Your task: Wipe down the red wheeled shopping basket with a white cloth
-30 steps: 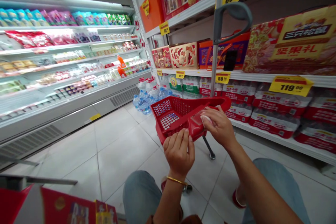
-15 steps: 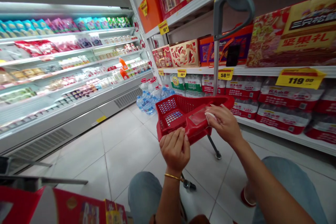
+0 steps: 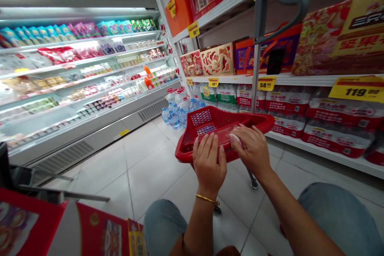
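Observation:
A red plastic basket (image 3: 220,119) with perforated walls stands before my knees on dark legs. My left hand (image 3: 210,162), with a gold bracelet at its wrist, grips the near rim, its fingers laid over the top. Bunched under the fingers of my right hand (image 3: 254,150) is a small white cloth (image 3: 235,139), pressed against the flat red panel along the near side of the basket. Its far end is covered by my fingers. Behind the basket rises a grey pole with a looped handle (image 3: 282,6).
Shelves (image 3: 277,78) with gift boxes and packs of bottled water (image 3: 333,132) run along the right. A refrigerated display (image 3: 99,118) lines the left. Large water bottles (image 3: 177,110) stand on the floor between them. A red printed box (image 3: 100,228) is close at the lower left.
The basket has turned, its near left corner now reaching further left of my left hand. My left fingers have straightened over the rim. My right hand has slid closer to my left with the cloth.

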The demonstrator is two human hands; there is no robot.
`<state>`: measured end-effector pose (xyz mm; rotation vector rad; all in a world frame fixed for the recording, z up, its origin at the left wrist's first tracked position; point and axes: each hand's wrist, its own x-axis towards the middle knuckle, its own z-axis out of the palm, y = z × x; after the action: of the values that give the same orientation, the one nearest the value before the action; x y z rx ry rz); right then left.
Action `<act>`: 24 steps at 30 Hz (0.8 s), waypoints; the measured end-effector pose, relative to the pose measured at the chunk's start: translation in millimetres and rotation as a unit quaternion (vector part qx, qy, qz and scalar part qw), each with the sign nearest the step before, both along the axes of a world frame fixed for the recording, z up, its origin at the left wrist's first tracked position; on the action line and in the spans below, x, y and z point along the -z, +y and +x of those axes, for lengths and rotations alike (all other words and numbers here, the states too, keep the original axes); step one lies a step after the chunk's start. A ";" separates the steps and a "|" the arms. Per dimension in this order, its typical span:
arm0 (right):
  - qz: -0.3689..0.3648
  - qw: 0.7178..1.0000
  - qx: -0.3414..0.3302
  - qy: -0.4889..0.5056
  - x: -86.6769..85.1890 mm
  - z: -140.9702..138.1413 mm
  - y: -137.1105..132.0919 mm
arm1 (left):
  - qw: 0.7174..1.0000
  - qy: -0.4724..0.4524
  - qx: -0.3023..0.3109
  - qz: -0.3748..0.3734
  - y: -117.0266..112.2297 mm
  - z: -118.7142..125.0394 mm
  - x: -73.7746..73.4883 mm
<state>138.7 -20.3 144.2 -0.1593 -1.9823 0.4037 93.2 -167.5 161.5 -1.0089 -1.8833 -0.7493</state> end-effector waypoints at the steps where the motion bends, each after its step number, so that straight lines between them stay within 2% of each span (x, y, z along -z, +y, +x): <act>1: 0.006 1.000 0.002 -0.005 -0.2 0.4 -1.5 | 1.000 -0.006 0.011 -0.011 5.0 1.2 0.6; 5: 0.019 1.000 -0.014 -0.013 -1.3 1.9 -6.4 | 0.998 -0.035 0.026 -0.036 16.4 2.8 9.0; 12: 0.021 0.999 -0.031 0.020 -3.1 1.6 -3.9 | 0.999 0.011 0.025 -0.041 10.4 0.3 16.8; 17: -0.009 0.998 0.008 0.054 -2.1 2.4 12.4 | 0.999 0.013 0.022 -0.033 9.0 0.5 16.6; 24: -0.035 0.998 0.055 0.022 -5.8 7.8 22.2 | 1.000 0.013 0.023 -0.012 11.2 2.5 15.9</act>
<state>146.4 1.8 150.0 -0.3008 -1.9076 0.4016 95.7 -156.3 145.7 -1.0759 -1.8562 -0.7398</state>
